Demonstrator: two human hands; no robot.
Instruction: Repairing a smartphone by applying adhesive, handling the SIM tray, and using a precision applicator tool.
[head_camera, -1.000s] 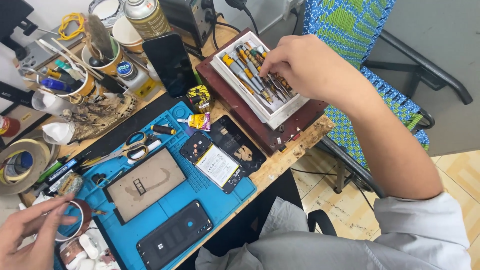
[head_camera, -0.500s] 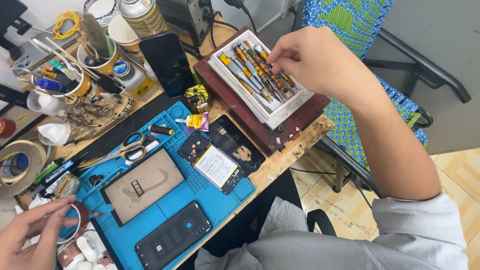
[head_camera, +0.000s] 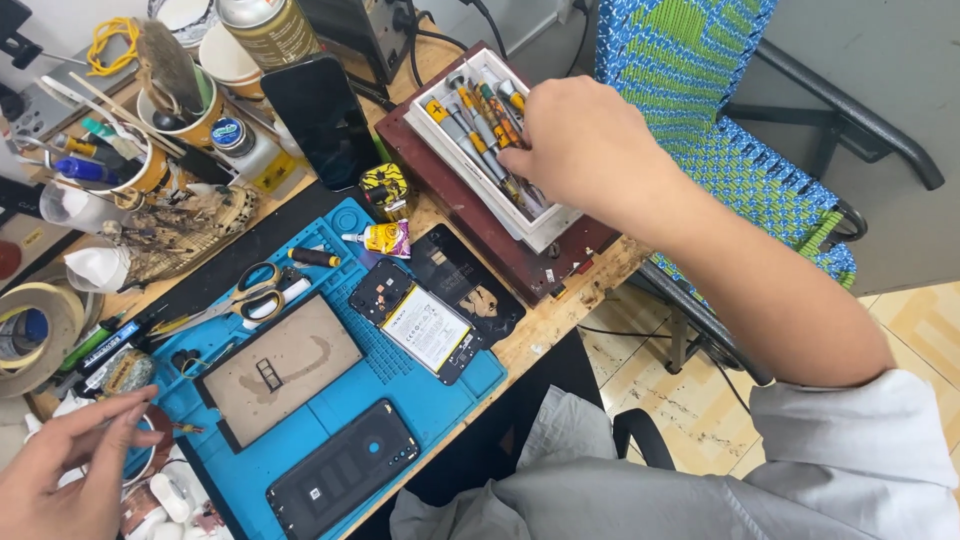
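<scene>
White tray (head_camera: 432, 118) of screwdrivers (head_camera: 478, 135) right beneath right hand's (head_camera: 585, 140) fingers (head_camera: 522, 165)

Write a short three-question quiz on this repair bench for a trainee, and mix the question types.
1. True or false: the right hand is reaching into the white tray of screwdrivers.
2. Which lies on the blue mat nearest the person? A) scissors B) dark phone back cover C) open phone
3. Fill in: the left hand is at the ___ corner of the picture, beside the mat's edge.

Key: 1 true; 2 B; 3 bottom left.
</scene>
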